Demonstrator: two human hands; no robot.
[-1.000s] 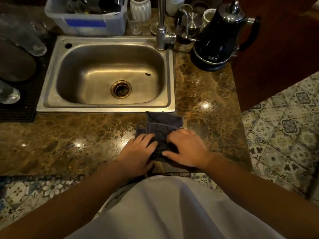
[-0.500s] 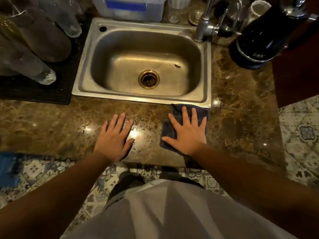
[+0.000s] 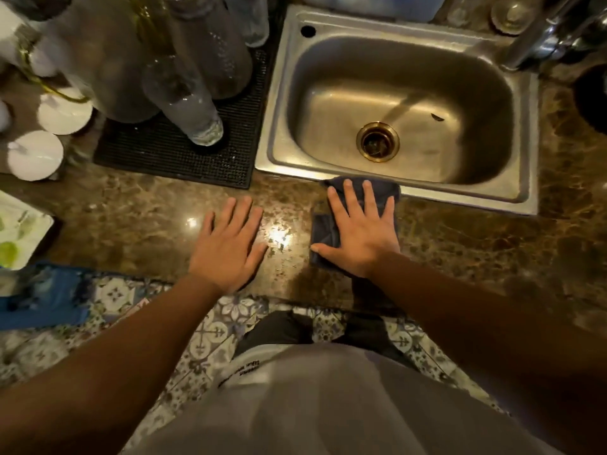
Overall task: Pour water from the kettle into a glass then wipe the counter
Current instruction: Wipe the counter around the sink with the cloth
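Observation:
A dark folded cloth lies on the brown marble counter, just in front of the sink's front rim. My right hand presses flat on the cloth with its fingers spread. To its left, my left hand rests flat and bare on the counter, fingers apart, beside a wet glare spot. Only a dark rounded part of the kettle shows at the right edge. Several clear glasses and bottles stand on a black mat at the back left.
The steel sink fills the back right, with the tap at its far corner. White cups stand at the far left. A blue object sits below the counter's front edge at left. Patterned floor tiles lie below.
My left hand came off the cloth and went flat onto the counter. My right hand slid the cloth left along the sink's front rim. The view swung left and the kettle almost left it.

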